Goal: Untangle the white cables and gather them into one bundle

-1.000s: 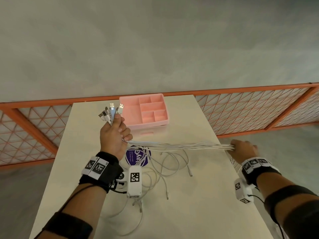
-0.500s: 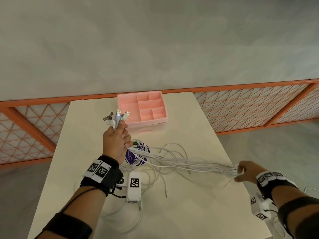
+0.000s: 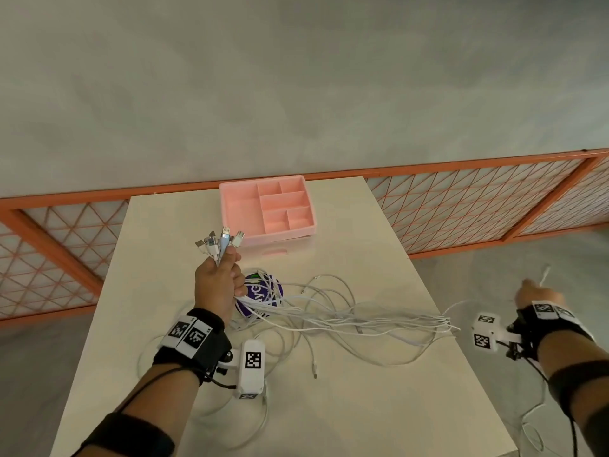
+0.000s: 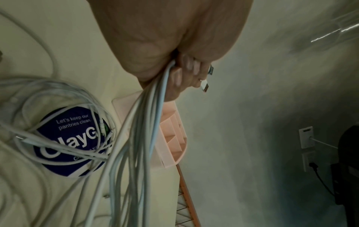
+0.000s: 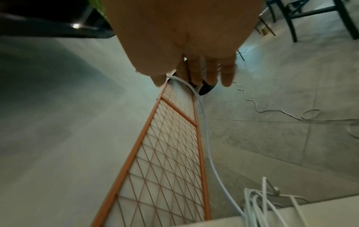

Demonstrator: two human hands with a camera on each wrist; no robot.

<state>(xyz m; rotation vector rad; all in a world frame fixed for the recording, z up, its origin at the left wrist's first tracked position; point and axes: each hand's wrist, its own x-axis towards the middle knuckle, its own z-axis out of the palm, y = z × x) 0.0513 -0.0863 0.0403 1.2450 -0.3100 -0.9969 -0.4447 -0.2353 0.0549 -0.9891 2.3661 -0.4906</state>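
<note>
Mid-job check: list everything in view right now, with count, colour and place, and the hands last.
white cables: several, count unclear, white; plug ends gathered in the left hand, the rest looping across the table and past its right edge.
tray: one, pink, with compartments; far end of the table.
sticker: one, round, dark blue with white lettering; on the table under the cables.
table: one, cream.
fence: orange mesh panels; behind the table.
left hand: grips the cables just below their plugs, raised above the table.
right hand: off the table's right edge, pinches one cable between thumb and finger.
</note>
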